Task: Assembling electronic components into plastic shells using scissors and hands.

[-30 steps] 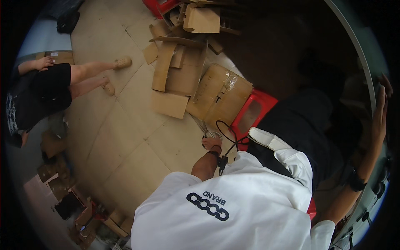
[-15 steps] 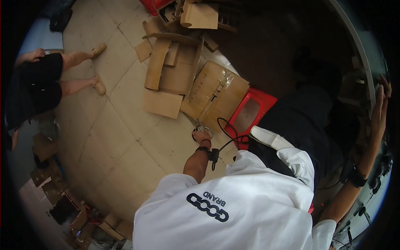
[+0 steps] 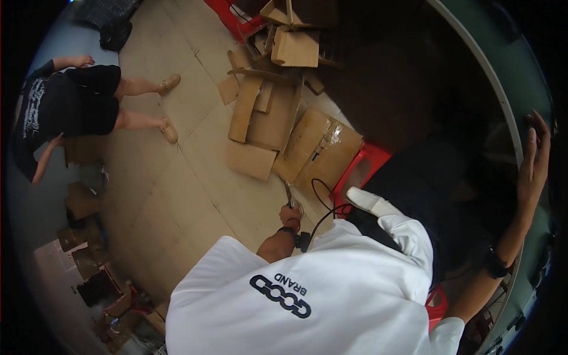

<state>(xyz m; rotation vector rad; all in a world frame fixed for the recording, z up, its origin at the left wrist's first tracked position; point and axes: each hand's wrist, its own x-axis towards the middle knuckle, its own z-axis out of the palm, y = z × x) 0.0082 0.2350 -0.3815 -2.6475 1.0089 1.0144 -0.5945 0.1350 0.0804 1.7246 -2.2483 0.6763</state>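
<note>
My left hand (image 3: 290, 215) is closed around a pair of scissors (image 3: 288, 191), low and close to a taped cardboard box (image 3: 322, 148). Its blades point away from me, toward the box; the handles are mostly covered by my fingers. A black cable loops beside that hand. Out at the far right, my right hand (image 3: 535, 163) has its fingers stretched out and lies along the green table top (image 3: 520, 65) near its pale edge. I see nothing held in it. Both wrists carry black bands.
An opened cardboard box (image 3: 278, 112) lies beyond the taped one, with more torn cardboard (image 3: 296, 47) behind. A red plastic stool (image 3: 364, 168) stands against the taped box. Another person (image 3: 71, 112) in dark clothes is at the left. Boxes and clutter (image 3: 112, 296) line the lower left.
The view has shifted, so the boxes and the other person appear farther right and lower. My left hand still grips the scissors; my right hand stays spread at the table edge.
</note>
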